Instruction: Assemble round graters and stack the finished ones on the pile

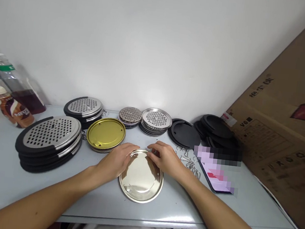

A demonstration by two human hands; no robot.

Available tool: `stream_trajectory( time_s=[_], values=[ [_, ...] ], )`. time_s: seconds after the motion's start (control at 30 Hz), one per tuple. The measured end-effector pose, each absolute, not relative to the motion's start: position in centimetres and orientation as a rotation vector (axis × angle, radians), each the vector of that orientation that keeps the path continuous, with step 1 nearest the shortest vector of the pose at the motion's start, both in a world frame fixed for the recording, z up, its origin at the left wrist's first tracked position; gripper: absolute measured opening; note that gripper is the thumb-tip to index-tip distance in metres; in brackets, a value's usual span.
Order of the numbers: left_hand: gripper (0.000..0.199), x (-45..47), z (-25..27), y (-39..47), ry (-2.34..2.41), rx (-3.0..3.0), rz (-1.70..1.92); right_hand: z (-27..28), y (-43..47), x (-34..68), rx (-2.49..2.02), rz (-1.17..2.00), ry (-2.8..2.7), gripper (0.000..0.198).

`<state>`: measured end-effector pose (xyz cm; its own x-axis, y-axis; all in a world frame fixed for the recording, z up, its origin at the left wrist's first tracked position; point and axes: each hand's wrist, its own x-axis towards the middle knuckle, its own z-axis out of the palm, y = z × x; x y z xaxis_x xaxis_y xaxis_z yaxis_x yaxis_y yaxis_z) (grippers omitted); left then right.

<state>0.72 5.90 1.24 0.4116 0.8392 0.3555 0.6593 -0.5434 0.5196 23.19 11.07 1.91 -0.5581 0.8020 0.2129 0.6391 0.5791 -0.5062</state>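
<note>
A shiny round metal lid with a raised rim is in front of me at the table's near side, its mirror-like face up. My left hand grips its upper left rim, the fingers curving over the far edge. On the opposite side my right hand has its fingers bent onto the upper right rim. The fingertips of the two hands are apart. Just beyond my left hand, a gold-coloured round lid tops a small stack. Loose metal wire hooks lie right of my right hand.
Black-rimmed grater stacks stand left and back left. Bare grater discs and black plastic rings line the wall. A phone lies right, beside a big cardboard box. Two drink bottles stand far left.
</note>
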Motion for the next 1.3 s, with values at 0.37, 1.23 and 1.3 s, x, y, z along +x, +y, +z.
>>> stream_trajectory(
  time_s=[0.37,1.23,1.3],
  values=[
    [0.027,2.0,0.6,6.6,1.448,2.323,0.847,1.7,10.3,22.5,-1.172,0.495,-2.460,0.023],
    [0.019,1.7,1.5,6.1,1.369,2.434,0.807,2.3,10.3,22.6,-1.147,0.502,-2.477,0.023],
    [0.019,1.7,1.5,6.1,1.372,2.433,0.798,2.3,10.2,22.6,-1.146,0.508,-2.475,0.023]
  ],
)
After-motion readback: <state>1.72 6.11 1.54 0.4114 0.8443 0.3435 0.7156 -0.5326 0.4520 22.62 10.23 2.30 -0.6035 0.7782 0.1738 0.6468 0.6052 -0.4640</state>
